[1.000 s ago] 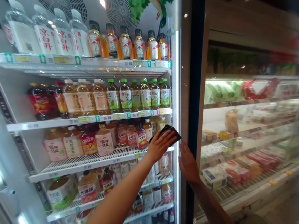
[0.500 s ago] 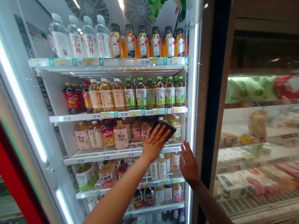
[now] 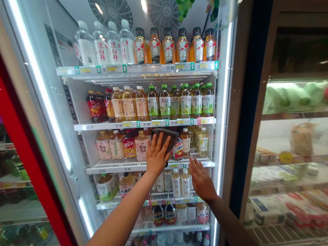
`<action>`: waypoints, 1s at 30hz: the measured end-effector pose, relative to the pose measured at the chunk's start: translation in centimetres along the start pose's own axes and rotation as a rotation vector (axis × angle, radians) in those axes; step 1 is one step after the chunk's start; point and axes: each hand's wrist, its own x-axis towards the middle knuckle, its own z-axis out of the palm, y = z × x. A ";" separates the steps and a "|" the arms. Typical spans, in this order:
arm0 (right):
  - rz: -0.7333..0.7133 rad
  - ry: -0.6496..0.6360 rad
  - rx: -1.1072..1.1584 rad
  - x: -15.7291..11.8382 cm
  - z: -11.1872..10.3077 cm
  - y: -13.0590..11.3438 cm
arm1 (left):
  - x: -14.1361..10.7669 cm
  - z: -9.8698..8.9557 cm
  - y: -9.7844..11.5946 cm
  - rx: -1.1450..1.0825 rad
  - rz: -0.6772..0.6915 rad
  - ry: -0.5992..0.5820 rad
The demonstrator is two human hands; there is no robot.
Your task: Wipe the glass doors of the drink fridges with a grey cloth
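Dark cloth [image 3: 173, 139] against glass front [image 3: 67, 9] of cooler

Lies beneath left hand [image 3: 156, 156], with fingers spread apart over it, before third-shelf bottles [image 3: 178, 148]. Lower and rightward: right hand [image 3: 203, 183], with fingers close together; cannot tell whether touching glass.

Person, two bare arms. Left grip [image 3: 156, 158]: bare skin, rounded back, slim fingers narrowing toward the tips. Left forearm [image 3: 125, 213]: bare from wrist to lower frame edge, smooth plain outline, slim at wrist, clearly thicker toward elbow end. Right grip [image 3: 203, 183]: bare too, long slender fingers, tapered ends. Right forearm [image 3: 232, 221]: bare down to frame edge, smooth, narrow at wrist, widening gradually. Nails too small to tell.
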 end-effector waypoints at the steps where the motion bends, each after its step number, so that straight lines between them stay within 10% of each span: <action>1: -0.007 -0.021 -0.005 0.1 0.3 -0.2 | 0.1 -0.3 -0.8 0.003 -0.095 0.036; 4: 0.020 -0.091 -0.047 0.3 1.4 -1.0 | -2.4 -0.4 -2.1 0.030 -0.205 0.096; 10: 0.054 -0.092 -0.137 -0.7 3.8 -0.8 | -6.2 0.6 -1.7 0.050 0.247 -0.092; 18: 0.059 -0.014 -0.142 -1.9 6.8 0.2 | -5.2 -0.7 -4.7 0.071 -0.236 0.102; 24: 0.068 -0.002 -0.154 -2.1 7.1 0.3 | -7.0 0.0 -3.2 0.048 0.183 -0.081; 30: 0.036 0.010 -0.188 -2.0 6.8 0.3 | -4.0 -2.3 -7.1 0.056 -0.304 0.057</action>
